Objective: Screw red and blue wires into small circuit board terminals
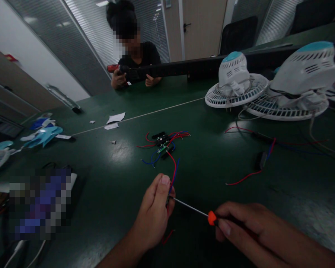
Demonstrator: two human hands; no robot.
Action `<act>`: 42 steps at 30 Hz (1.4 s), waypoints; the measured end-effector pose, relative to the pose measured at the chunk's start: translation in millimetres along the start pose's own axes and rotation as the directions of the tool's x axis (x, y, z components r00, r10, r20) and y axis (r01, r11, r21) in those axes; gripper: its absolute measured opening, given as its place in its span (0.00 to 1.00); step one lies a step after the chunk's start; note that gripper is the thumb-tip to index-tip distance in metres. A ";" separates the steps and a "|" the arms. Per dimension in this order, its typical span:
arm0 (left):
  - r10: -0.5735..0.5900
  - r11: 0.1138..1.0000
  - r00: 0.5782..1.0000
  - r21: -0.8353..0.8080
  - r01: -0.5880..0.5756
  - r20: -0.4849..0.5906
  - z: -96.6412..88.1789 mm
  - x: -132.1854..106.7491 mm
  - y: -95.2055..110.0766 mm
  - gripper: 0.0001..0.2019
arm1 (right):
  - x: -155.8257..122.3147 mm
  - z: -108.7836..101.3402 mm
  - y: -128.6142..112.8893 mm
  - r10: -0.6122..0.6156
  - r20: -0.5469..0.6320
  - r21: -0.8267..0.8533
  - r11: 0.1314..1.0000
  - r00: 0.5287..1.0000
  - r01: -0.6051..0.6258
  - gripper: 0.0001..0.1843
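My left hand point(153, 212) is closed around a small dark wired module point(168, 200), mostly hidden by the fingers. Red and blue wires point(175, 172) rise from its top, and a short red wire point(169, 236) shows below. In my right hand point(249, 227) is a screwdriver point(192, 207) with an orange and black handle, gripped between thumb and fingers. Its thin metal shaft points left, and the tip meets the module at my left fingertips. Just beyond lies a cluster of small black and green circuit modules point(162, 140) with red and blue leads.
White fan housings point(234, 80) stand at the back right. Another black wired module point(260, 161) lies on the right of the green table point(206, 160). Paper scraps point(116, 118), blue fan blades point(46, 136) and a blurred device point(44, 203) occupy the left. Opposite, a person point(145, 56) holds a power drill point(118, 69).
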State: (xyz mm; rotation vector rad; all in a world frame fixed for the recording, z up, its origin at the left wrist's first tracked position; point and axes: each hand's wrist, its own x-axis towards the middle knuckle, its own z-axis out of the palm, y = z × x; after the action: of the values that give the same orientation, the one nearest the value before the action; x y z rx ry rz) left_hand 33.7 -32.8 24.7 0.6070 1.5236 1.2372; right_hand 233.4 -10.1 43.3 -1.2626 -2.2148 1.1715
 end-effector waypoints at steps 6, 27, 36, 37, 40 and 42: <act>-0.004 1.000 1.000 -0.002 0.004 -0.019 1.8 -1.5 1.9 0.23 | 0.7 -3.3 0.9 -0.006 0.026 0.014 1.000 1.000 0.005 0.11; -0.019 0.999 1.000 -0.039 0.018 -0.010 0.0 -1.0 0.2 0.22 | 0.7 -4.9 -2.3 -0.021 0.131 0.031 0.999 0.991 0.017 0.11; -0.021 1.000 1.000 0.004 0.021 -0.005 1.8 -2.2 2.8 0.24 | 3.9 -7.7 2.1 -0.002 0.214 0.042 0.999 0.977 -0.007 0.09; -0.021 1.000 1.000 0.001 0.021 -0.008 1.9 -2.0 2.6 0.24 | 3.7 -7.8 2.6 0.012 0.229 0.036 0.999 0.973 -0.021 0.10; -0.006 1.000 1.000 -0.006 0.006 0.021 2.2 -1.2 1.6 0.24 | 1.9 -7.1 1.0 0.043 0.235 0.043 0.998 0.971 -0.054 0.11; 0.008 1.000 0.999 0.001 -0.008 0.047 2.2 -1.1 0.7 0.23 | 0.1 -6.1 -1.9 0.054 0.206 0.066 0.995 0.977 -0.069 0.12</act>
State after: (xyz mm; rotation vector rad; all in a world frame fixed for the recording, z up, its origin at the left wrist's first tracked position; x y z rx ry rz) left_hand 35.9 -32.6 26.0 0.6395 1.4839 1.2203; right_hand 236.1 -7.5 48.5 -1.2393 -2.2649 1.4522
